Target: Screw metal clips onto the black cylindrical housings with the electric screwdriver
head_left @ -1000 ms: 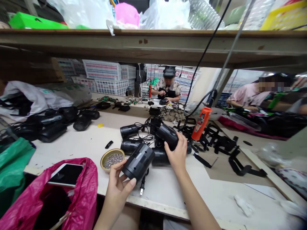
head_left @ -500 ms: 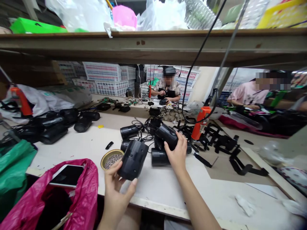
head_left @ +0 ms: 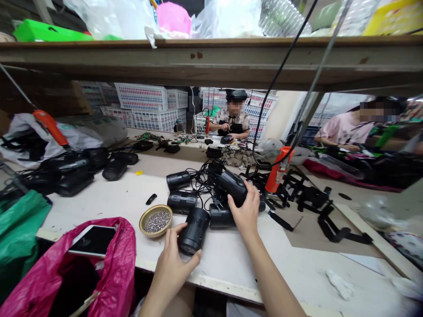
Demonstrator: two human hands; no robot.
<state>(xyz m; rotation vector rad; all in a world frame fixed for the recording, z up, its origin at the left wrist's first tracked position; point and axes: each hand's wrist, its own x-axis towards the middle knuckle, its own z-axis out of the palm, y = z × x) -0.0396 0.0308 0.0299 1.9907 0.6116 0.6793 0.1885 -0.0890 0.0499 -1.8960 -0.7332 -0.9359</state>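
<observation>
My left hand (head_left: 175,253) has its thumb and fingers around a black cylindrical housing (head_left: 194,231), which is down at the table near the front edge. Further back and to the right, my right hand (head_left: 246,207) grips a second black cylinder (head_left: 232,187), tilted over another black cylinder (head_left: 222,215). Black cables (head_left: 201,180) tangle behind them. Just left of the left-hand housing stands a round bowl (head_left: 141,225) of small screws (head_left: 157,221). Another black cylinder (head_left: 181,201) lies behind that housing.
An orange electric screwdriver (head_left: 278,171) hangs at right beside black brackets (head_left: 310,198); another orange screwdriver (head_left: 51,127) hangs at left over more black cylinders (head_left: 75,181). A pink bag (head_left: 124,242) with a tablet-like device (head_left: 93,240) is front left. A shelf (head_left: 211,61) crosses overhead. Two people sit beyond.
My left hand has lowered its housing to the table and moved it right, uncovering the bowl and the cylinder behind. My right hand barely moved. The left orange screwdriver has swung right.
</observation>
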